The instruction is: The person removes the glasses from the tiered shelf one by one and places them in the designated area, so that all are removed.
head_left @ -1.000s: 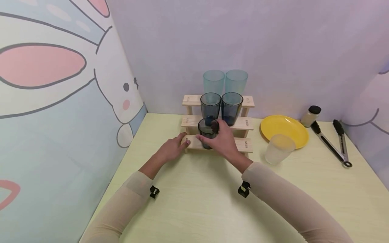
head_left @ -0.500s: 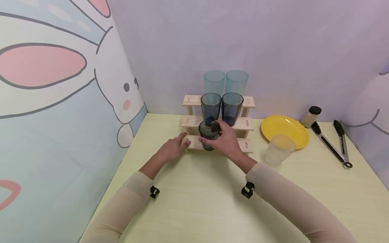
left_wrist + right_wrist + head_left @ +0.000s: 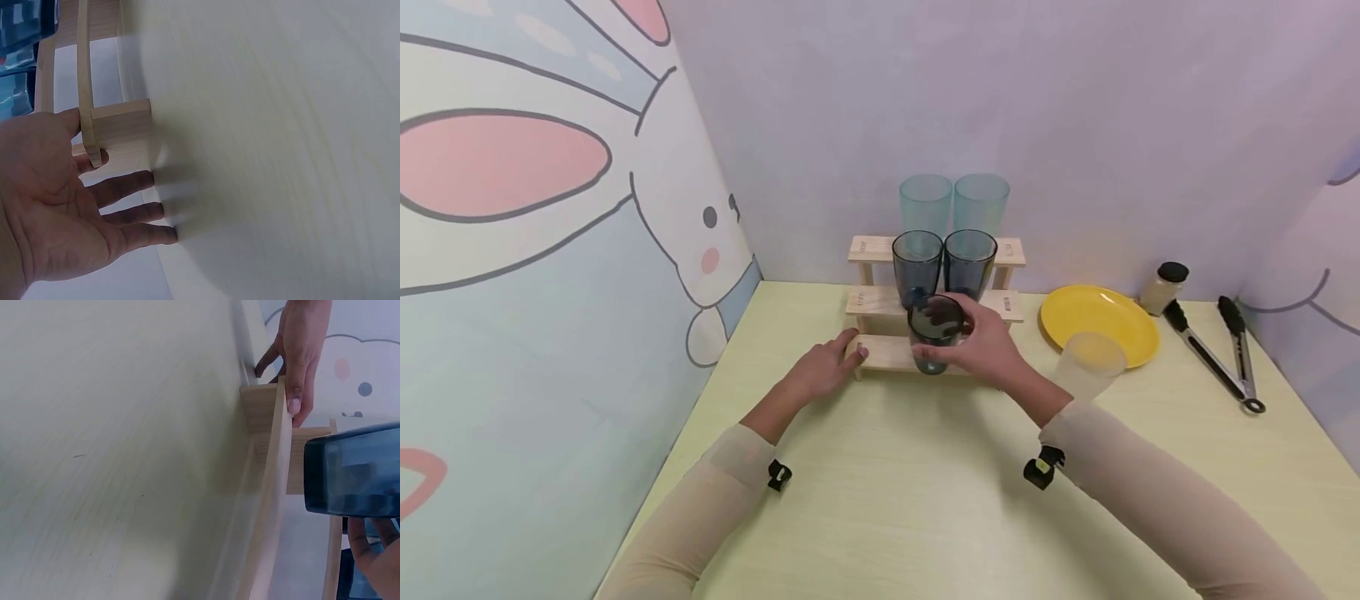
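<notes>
Pale table (image 3: 887,500) bears wooden rack (image 3: 880,354), yellow plate (image 3: 1101,329), tongs (image 3: 1221,354), jar (image 3: 1163,287).

Plate (image 3: 1101,321) R of rack (image 3: 880,354), tongs (image 3: 1221,354) further R

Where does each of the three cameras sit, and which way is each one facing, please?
Head: looks forward and down at the table; both sleeves, left hand on the wooden rack, right hand gripping the dark cup.
Left wrist: looks along the left palm at the rack's end.
Right wrist: looks across the table; fingertips and the cup show.
Both wrist views share the rack and left hand.
</notes>
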The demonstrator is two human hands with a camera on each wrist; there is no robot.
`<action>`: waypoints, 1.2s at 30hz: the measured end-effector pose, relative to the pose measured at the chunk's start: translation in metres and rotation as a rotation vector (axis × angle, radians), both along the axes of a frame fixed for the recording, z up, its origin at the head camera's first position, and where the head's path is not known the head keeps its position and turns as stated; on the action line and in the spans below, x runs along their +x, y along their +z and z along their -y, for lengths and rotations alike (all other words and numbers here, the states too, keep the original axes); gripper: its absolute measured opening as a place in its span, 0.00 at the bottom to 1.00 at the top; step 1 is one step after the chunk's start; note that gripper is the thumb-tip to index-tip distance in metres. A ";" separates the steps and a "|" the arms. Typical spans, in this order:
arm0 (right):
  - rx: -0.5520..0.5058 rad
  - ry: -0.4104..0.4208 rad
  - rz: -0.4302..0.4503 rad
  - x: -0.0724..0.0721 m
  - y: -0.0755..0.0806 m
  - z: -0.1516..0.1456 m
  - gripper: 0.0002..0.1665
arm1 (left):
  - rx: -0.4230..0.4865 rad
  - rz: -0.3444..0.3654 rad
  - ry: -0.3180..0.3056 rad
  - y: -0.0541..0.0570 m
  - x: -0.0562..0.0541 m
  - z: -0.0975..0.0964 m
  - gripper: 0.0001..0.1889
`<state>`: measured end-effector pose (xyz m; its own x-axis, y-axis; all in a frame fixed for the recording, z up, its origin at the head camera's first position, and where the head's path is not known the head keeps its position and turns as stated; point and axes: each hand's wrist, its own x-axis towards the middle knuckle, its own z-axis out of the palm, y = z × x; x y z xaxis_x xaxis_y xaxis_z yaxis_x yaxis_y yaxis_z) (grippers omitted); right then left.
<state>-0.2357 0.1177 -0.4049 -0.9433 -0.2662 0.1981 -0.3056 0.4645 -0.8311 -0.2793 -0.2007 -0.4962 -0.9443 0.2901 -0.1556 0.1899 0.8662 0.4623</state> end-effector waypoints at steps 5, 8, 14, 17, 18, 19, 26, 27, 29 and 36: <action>-0.016 0.054 0.023 0.000 0.007 -0.017 0.44 | 0.026 0.015 -0.007 0.025 0.020 -0.007 0.40; -0.021 0.079 0.044 -0.001 0.009 -0.028 0.43 | 0.022 0.007 -0.009 0.027 0.023 -0.008 0.39; 0.009 0.063 0.086 -0.001 0.018 -0.048 0.41 | 0.008 -0.004 -0.014 0.007 0.007 0.001 0.46; 0.037 0.054 0.070 -0.001 0.023 -0.058 0.39 | -0.012 -0.006 -0.020 -0.008 -0.004 0.005 0.50; 0.044 0.052 0.061 -0.001 0.024 -0.061 0.38 | -0.012 -0.016 -0.018 -0.012 -0.007 0.006 0.49; 0.050 0.050 0.053 -0.001 0.026 -0.064 0.38 | -0.001 -0.002 -0.020 -0.010 -0.006 0.006 0.49; 0.030 0.006 0.063 0.002 0.036 -0.085 0.37 | 0.022 0.014 -0.037 0.004 0.001 0.004 0.47; 0.023 -0.004 0.074 0.003 0.038 -0.088 0.38 | 0.023 0.009 -0.039 0.006 0.002 0.003 0.47; 0.034 -0.028 0.080 0.004 0.040 -0.095 0.39 | 0.019 0.013 -0.035 0.008 0.002 0.001 0.46; 0.039 -0.072 0.088 0.003 0.044 -0.116 0.39 | 0.001 0.010 -0.008 -0.033 -0.025 0.011 0.51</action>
